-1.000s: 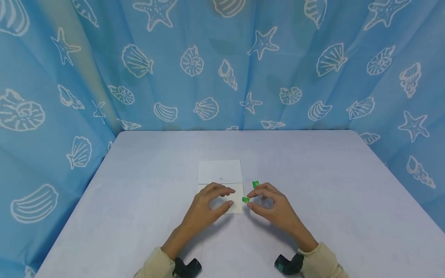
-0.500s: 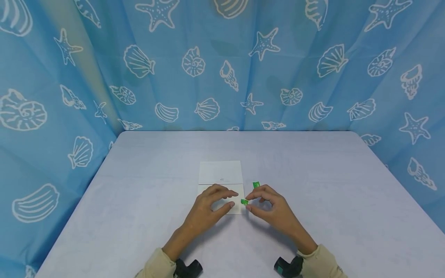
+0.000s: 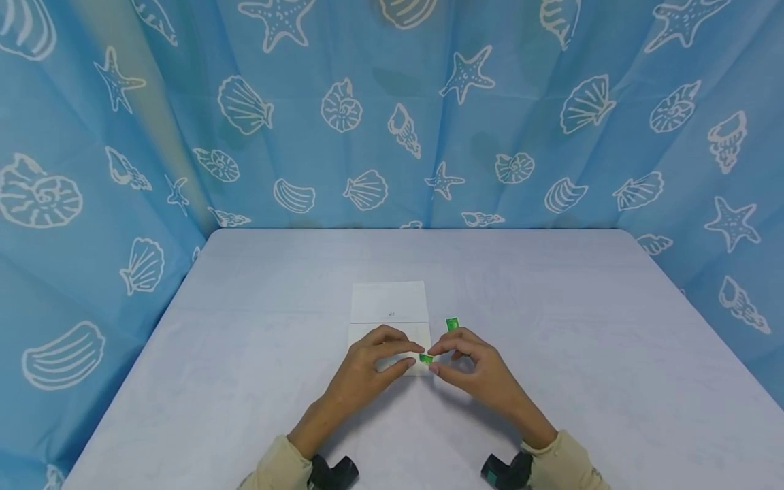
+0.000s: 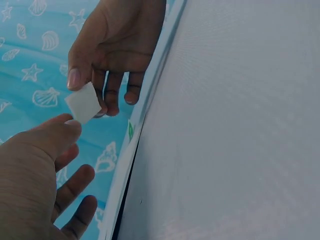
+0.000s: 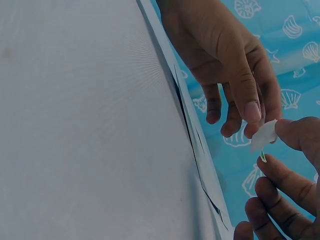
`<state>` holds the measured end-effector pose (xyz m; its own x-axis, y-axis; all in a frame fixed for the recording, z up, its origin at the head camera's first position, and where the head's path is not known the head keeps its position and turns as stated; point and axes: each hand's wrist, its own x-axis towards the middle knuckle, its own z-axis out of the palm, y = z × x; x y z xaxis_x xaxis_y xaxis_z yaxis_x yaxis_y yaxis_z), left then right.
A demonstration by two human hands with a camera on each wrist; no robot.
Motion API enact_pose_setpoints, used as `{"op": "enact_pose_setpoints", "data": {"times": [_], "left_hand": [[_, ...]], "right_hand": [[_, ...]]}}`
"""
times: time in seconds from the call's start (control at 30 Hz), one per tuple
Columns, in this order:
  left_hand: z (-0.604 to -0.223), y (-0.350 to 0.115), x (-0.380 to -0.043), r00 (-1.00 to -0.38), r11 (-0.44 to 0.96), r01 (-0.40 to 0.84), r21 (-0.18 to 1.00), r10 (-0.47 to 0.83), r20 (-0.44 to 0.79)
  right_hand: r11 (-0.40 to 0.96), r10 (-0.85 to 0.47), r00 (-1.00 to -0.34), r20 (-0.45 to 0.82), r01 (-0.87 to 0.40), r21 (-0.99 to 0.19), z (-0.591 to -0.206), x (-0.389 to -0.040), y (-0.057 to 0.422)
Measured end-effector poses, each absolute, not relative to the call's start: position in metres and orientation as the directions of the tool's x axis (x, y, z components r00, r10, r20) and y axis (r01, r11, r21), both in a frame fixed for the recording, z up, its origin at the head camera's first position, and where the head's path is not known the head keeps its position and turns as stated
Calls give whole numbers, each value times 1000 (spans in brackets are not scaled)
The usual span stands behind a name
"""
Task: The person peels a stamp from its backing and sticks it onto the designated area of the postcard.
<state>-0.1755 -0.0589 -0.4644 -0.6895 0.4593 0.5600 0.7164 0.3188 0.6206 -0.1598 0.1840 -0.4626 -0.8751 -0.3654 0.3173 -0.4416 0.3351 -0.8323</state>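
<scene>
A small piece of paper (image 3: 426,358), green on one face and white on the other, is pinched by the thumb and index finger of my right hand (image 3: 474,361). Its white face (image 4: 83,103) shows in the left wrist view, and it curves slightly in the right wrist view. My left hand (image 3: 370,361) comes in from the other side, thumb and index finger parted, fingertips right at the paper's edge. Beneath both hands lies a white card (image 3: 388,301) with a crease across it and a small mark; the left hand hides part of its near half.
Just beyond my right hand, a second green piece (image 3: 452,324) lies on the white tabletop (image 3: 275,292). A blue curtain (image 3: 367,102) with shell and starfish prints hangs behind the table. Black devices (image 3: 333,472) sit at both wrists.
My right hand has shifted a little to the left with the green paper, closing the gap to the left fingertips. The left hand has moved only slightly right; the card stays put.
</scene>
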Motion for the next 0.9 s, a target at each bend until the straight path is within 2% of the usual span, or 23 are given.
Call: {"op": "enact_pose_setpoints", "data": {"times": [0.37,0.63,0.9], "left_hand": [[-466,-59,-177,-662,309,744,592,462,591],[-464,-60,-176,-698,350,711,610,454,554],[-463,-60,-175,-685,340,725,599,450,573]], "right_hand": [[286,-402,-861,313,-442,-850,-462,-157,180],[308,-389,-864,320,-449,-839,-461,-157,179],[425,-418,-825,380,-547,-721,-467,-158,179]]}}
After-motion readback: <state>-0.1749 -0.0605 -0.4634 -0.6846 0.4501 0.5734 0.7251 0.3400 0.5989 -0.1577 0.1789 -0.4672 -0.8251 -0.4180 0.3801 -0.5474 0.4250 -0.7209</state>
